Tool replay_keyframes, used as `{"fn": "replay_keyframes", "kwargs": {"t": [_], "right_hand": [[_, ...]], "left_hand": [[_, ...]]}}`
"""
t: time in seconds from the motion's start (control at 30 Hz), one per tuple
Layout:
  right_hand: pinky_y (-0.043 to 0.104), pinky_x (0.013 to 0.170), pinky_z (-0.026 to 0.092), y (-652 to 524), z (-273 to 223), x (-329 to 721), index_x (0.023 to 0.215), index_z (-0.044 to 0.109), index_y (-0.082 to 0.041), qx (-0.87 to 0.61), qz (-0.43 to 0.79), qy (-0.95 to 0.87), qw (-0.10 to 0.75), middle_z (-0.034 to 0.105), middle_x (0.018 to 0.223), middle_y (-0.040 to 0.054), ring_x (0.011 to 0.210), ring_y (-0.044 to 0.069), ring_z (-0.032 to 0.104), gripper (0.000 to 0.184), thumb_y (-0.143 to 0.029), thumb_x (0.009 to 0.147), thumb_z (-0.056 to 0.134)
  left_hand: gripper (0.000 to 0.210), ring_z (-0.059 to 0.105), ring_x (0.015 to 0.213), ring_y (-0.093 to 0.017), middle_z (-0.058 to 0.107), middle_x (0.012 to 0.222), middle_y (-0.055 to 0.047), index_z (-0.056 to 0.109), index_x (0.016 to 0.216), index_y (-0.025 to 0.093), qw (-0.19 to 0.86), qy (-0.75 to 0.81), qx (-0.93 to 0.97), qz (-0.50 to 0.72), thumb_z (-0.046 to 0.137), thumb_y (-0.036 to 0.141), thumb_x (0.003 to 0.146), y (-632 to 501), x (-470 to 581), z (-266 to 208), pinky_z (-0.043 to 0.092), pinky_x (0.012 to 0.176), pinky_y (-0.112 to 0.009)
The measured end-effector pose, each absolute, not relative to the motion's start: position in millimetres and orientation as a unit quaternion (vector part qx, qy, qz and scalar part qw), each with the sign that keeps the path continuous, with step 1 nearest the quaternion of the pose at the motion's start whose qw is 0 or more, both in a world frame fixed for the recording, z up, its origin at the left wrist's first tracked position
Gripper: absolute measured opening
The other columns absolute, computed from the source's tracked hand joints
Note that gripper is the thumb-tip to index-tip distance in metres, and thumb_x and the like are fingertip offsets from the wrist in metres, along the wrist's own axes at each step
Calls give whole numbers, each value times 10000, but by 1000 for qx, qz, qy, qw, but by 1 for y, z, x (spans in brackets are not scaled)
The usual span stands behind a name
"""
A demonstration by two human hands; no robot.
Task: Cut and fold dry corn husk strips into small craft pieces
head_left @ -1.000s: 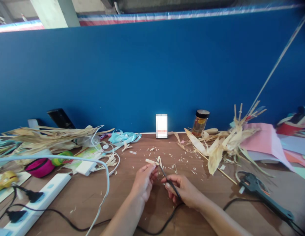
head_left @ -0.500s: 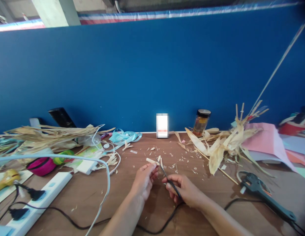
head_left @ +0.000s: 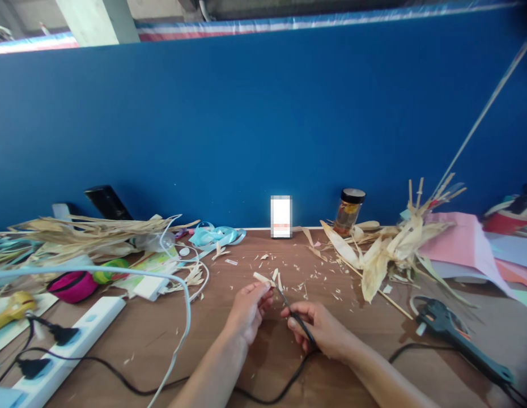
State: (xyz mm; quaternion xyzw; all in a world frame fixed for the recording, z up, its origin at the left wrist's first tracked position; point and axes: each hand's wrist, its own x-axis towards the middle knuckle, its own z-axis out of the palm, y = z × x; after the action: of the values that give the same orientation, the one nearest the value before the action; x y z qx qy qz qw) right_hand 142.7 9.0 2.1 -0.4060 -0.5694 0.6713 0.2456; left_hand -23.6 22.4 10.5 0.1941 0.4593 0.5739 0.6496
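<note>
In the middle of the table, my left hand [head_left: 251, 306] pinches a small pale strip of dried corn husk [head_left: 262, 278] between thumb and fingers. My right hand [head_left: 315, 330] is closed around the dark handles of a pair of scissors [head_left: 301, 326]. The scissor blades point up and left, and their tips reach the husk by my left fingertips. Whether the blades touch the strip I cannot tell. Small husk scraps [head_left: 304, 289] lie scattered on the brown table [head_left: 221, 368] around and beyond both hands.
A glue gun [head_left: 459, 337] lies at right, below dried husks [head_left: 389, 255] and pink paper [head_left: 454, 241]. Behind stand a lidded jar [head_left: 348, 214] and a blurred-out phone-like screen [head_left: 281, 217]. At left are a power strip [head_left: 72, 351], cables, blue ribbon [head_left: 216, 235] and more husks [head_left: 93, 232].
Almost nothing differs. Both hands, the husk strip and the scissors keep nearly the same place; the view has shifted very slightly.
</note>
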Motion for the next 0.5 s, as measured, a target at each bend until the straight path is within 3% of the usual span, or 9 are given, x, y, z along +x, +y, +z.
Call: {"fn": "replay_keyframes", "kwargs": {"t": [0.5], "right_hand": [[153, 397, 368, 8, 4, 141, 934, 554, -152, -417, 668, -565, 248, 473, 493, -63, 387, 43, 408, 369, -424, 685, 571]], "left_hand": [[52, 565, 546, -65, 626, 622, -12, 617, 652, 113, 655, 460, 193, 568, 656, 142, 634, 21, -24, 15, 453, 503, -138]]}}
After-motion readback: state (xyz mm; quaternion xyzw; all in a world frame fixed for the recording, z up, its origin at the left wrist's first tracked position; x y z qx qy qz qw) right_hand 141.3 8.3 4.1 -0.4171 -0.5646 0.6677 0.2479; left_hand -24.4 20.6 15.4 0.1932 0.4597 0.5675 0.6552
